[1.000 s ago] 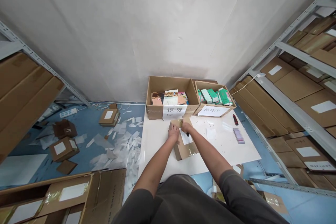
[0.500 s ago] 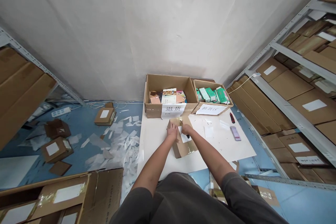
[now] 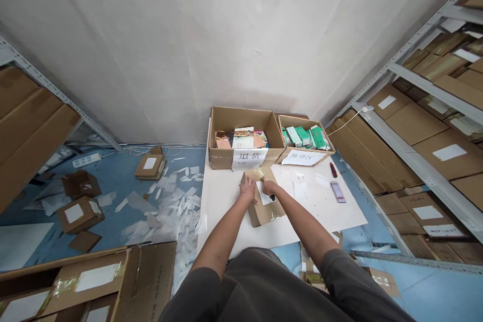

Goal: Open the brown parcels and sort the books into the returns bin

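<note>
A taped cardboard box (image 3: 260,218) lies on the white table (image 3: 222,231) in front of me, with a white label (image 3: 265,196) on its top. My left hand (image 3: 247,187) grips the box by its left side, fingers bent over the upper edge. Above the label, my right hand (image 3: 269,188) is closed round a box cutter (image 3: 272,198); its dark butt end sticks out below the fist. The tip, at the taped far part of the top, is too small to make out.
Behind stand an open carton (image 3: 219,161) of mixed small packages and another carton (image 3: 281,161) of green-white boxes. A red-black tool (image 3: 333,170) and a blurred purple item (image 3: 338,192) lie right. Paper scraps (image 3: 181,211) litter the floor; loaded shelves (image 3: 415,161) flank the table.
My right hand has shifted very slightly down and to the right over the box with the cutter. My left hand and the box have hardly moved.
</note>
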A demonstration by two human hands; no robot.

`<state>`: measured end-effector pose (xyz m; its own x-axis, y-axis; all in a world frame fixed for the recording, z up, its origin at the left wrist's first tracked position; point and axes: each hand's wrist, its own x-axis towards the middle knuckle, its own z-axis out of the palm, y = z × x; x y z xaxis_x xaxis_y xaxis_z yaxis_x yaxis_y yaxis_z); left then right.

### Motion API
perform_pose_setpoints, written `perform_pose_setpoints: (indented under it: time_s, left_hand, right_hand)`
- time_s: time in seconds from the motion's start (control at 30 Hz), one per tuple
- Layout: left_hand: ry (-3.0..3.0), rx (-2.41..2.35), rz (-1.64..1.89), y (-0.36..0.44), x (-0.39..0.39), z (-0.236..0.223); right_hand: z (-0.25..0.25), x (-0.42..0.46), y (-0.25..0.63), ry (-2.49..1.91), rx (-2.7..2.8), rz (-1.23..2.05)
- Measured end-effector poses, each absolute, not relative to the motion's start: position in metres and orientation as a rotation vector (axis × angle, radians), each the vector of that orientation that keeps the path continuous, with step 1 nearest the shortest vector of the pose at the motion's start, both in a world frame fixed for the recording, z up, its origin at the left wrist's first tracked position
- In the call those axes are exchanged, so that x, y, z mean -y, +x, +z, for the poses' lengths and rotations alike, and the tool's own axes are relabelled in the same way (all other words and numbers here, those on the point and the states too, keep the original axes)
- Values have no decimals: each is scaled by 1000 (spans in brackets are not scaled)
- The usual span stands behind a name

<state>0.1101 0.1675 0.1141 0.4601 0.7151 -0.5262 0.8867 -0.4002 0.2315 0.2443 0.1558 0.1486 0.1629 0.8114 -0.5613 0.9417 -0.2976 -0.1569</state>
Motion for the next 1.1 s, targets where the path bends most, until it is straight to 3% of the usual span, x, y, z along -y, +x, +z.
perform_pose_setpoints:
  time_s: [0.4,0.8,1.0,1.1]
  left_hand:
    - [2241,-1310,-452,108,-168,114]
    - [2327,-1317,-433,99,-172,107]
    - [2371,-1345,-425,100,-167,110]
    - [2364,-1403,-467,104,-151,112]
  right_hand:
    - [175,-72,280,1866,-1345,-1343]
    - [190,32,300,1975,-1473,-1291]
    - [158,52,348,2703,-1512,-849]
    - [119,39,347,2978,-1299,-930]
